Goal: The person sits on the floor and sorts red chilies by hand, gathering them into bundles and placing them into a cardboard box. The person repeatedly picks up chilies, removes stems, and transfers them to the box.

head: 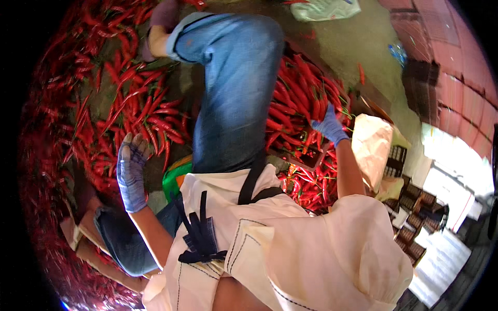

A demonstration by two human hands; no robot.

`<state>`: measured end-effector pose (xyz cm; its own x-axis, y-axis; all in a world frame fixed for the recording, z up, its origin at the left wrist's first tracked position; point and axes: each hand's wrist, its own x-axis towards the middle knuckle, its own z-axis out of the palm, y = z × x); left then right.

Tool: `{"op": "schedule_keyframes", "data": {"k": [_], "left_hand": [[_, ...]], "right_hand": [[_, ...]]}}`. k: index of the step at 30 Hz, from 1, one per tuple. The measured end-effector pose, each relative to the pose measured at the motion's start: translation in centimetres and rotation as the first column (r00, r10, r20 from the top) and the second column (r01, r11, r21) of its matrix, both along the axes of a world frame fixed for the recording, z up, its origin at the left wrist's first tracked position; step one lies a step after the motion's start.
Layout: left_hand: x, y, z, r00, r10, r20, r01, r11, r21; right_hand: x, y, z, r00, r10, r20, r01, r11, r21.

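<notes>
My left hand [133, 171], in a blue knit glove with pale fingertips, is raised with its fingers extended. It holds nothing and is nearest to a loose spread of red chilli peppers [132, 105] on the floor. On the other side of my jeans-clad leg [237, 89], my right hand [332, 123], also gloved in blue, touches a heap of long red chilli peppers [291, 97]. That heap lies in a plastic crate [311, 161], of which only part of the rim shows. Whether the fingers grip any peppers is unclear.
More red chillies [307, 184] lie beside my right hip. A brown paper sheet or bag [372, 147] stands by my right forearm. Stacked dark crates [412, 210] are behind on the right. A pale plastic bag [327, 9] lies on the floor [346, 42] ahead.
</notes>
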<state>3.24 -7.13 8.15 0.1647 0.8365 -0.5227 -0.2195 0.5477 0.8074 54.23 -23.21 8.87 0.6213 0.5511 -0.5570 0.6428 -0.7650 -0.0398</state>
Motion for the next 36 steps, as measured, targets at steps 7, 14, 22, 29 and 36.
{"op": "schedule_keyframes", "data": {"k": [7,14,22,29,36], "left_hand": [[-9.0,0.7,-1.0,0.705,0.699,-0.12,-0.679,0.714,0.168],[-20.5,-9.7,-15.7,0.171,0.719,-0.674,-0.863,0.439,0.249],[-20.5,-1.5,-13.1,-0.218,0.248,-0.944,-0.347,0.884,0.312],[-16.5,3.1,-14.3,-0.087,0.335,-0.938,-0.251,0.904,0.346],[-9.5,2.4,-13.5,0.131,0.352,-0.927,-0.138,0.932,0.334]], "right_hand": [[5.9,-5.8,-4.6,0.952,0.28,0.126,-0.295,0.947,0.123],[0.7,19.4,11.0,0.421,0.786,0.452,-0.771,0.573,-0.278],[-36.8,34.7,11.2,0.052,0.944,0.327,-0.908,-0.091,0.408],[-58.7,33.0,-4.8,-0.4,0.904,0.152,-0.729,-0.414,0.546],[-61.4,32.2,-12.4,-0.47,0.869,0.156,-0.774,-0.491,0.4]]}}
